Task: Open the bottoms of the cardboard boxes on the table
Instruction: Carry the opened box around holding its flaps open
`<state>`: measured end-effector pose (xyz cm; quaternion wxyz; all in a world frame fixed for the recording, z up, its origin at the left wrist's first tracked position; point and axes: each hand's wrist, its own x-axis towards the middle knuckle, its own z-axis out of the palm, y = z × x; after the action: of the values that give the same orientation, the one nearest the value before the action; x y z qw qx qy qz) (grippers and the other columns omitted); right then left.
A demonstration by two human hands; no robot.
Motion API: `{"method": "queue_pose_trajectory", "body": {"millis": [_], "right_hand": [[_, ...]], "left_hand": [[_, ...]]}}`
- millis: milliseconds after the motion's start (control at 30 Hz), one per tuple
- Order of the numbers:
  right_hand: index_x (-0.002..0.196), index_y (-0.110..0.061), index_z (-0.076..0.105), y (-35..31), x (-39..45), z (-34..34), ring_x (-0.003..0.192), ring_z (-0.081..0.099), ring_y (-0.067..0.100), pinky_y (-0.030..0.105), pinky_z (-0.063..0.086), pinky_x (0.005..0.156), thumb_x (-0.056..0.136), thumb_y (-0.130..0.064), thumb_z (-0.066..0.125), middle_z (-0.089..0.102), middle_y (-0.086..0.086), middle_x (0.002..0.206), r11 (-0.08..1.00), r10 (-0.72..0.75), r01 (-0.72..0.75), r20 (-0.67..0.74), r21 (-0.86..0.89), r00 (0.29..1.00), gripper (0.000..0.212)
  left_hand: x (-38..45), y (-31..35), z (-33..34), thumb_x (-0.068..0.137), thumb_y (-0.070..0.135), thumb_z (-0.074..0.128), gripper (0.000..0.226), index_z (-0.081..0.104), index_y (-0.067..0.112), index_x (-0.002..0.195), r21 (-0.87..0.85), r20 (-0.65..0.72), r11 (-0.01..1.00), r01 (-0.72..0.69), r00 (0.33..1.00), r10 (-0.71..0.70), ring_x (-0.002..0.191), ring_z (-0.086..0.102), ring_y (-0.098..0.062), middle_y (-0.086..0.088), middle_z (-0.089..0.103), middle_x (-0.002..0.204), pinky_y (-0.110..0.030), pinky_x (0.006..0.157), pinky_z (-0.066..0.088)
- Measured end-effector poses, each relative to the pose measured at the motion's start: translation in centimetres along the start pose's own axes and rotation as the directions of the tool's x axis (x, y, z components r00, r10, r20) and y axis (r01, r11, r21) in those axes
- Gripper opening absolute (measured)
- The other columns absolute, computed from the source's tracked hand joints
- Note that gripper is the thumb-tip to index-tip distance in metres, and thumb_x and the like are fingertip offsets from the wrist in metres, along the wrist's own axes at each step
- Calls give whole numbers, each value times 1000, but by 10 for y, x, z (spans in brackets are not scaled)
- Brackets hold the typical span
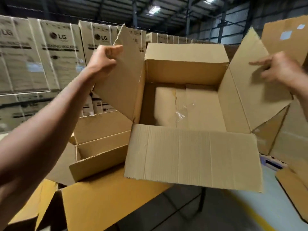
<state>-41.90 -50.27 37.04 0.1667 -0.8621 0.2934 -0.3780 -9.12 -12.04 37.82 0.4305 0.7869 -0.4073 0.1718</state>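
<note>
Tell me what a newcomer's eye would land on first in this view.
First, the big open cardboard box at centre, its four flaps spread wide, the left hand gripping the left flap and the right hand on the right flap. Inside, the bottom seam looks closed, with loose clear tape beside it. Behind on the left rise stacked LG cartons.

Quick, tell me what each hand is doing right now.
Left hand: grips the upper edge of the box's left flap.
Right hand: blurred, fingers on the right flap; grip cannot be told.
</note>
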Motion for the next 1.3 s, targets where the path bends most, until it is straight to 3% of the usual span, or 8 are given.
{"method": "queue_pose_trajectory", "body": {"millis": [67,200,333,433,633,800,967,1300], "right_hand": [[132,-21,63,-8,36,27,60,53,-4,-5,36,50,83,11,64,64,13,132,998,-35,35,7,60,999,59],[131,-29,61,-40,92,80,75,63,-8,-8,31,47,82,11,65,63,11,134,987,-120,114,45,118,992,63],[123,-27,68,-76,123,131,123,58,30,-5,40,65,85,11,65,60,13,138,971,-234,230,65,60,970,54],[134,-17,62,-100,131,171,132,50,29,34,45,108,86,7,67,56,11,143,956,-285,278,66,95,956,54],[135,-14,61,-130,147,245,132,50,28,34,41,102,87,5,68,57,9,143,915,-386,351,185,200,904,52],[133,-16,64,-136,161,293,132,50,23,28,35,108,86,5,69,59,3,141,891,-433,349,312,291,845,52],[133,-17,65,-135,162,327,131,51,23,30,39,108,87,12,60,60,2,140,887,-454,358,401,292,796,55],[133,-15,65,-132,164,355,134,50,22,31,36,113,85,17,50,60,2,140,873,-485,381,467,304,739,59]], "left_hand": [[8,-16,-19,79,-17,54,68,52,8,142,53,-57,998,25,998,-22,129,52,-6,-5,54,143,-16,108,39],[17,-43,-53,80,-13,56,68,53,13,142,122,-176,987,107,981,-84,125,53,-1,7,56,137,-10,103,41],[16,-67,-80,78,-15,55,71,53,14,143,151,-232,970,190,961,-152,126,53,-2,3,58,139,-11,102,41],[4,-73,-85,78,-11,54,72,56,22,142,163,-322,952,261,926,-198,121,54,5,10,59,138,-12,98,44],[-27,-104,-87,83,-16,51,67,51,11,144,199,-379,909,366,884,-273,112,47,13,0,54,144,6,70,40],[-49,-133,-92,80,-14,58,72,52,19,143,285,-378,828,483,850,-366,125,52,-1,5,55,141,-18,104,40],[-66,-144,-75,80,-17,53,71,51,15,144,272,-401,787,553,809,-430,126,50,0,8,54,139,5,86,37],[-77,-184,-59,78,-17,55,70,56,15,140,352,-349,667,656,753,-557,127,53,-8,-5,60,138,-22,110,33]]}}
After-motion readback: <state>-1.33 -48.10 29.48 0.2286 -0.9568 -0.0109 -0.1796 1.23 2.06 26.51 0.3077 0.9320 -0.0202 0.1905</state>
